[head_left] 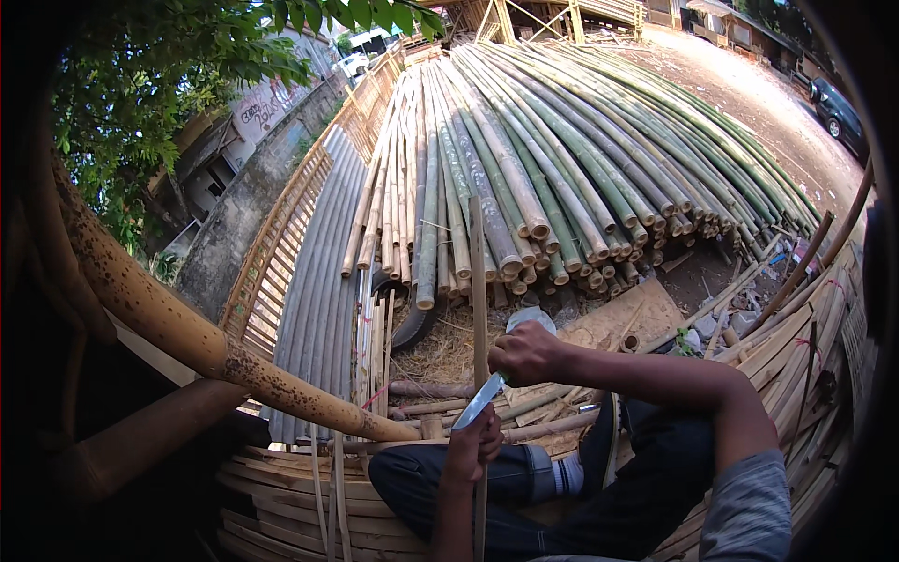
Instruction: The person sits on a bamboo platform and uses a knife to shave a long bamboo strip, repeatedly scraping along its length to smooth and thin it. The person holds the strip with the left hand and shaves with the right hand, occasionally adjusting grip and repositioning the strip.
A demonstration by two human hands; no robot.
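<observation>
My right hand (530,354) is closed round the handle of a knife, whose bright blade (478,403) slants down toward my left hand. A long, narrow bamboo strip (479,272) stands nearly upright in front of me, running from among the poles' ends down past my lap. My left hand (472,450) is wrapped round the strip just below the blade, its thumb close to the blade's tip. The blade lies against or just beside the strip; contact is hard to tell. Behind my right fist shows a pale, shiny thing (532,318) that I cannot make out.
A large stack of bamboo poles (524,178) lies ahead, ends toward me. One thick yellow pole (281,386) crosses at left, beside corrugated sheeting (314,281) and a slatted bamboo panel (276,253). Split bamboo (290,501) surrounds my crossed legs. A tyre (415,328) lies under the stack.
</observation>
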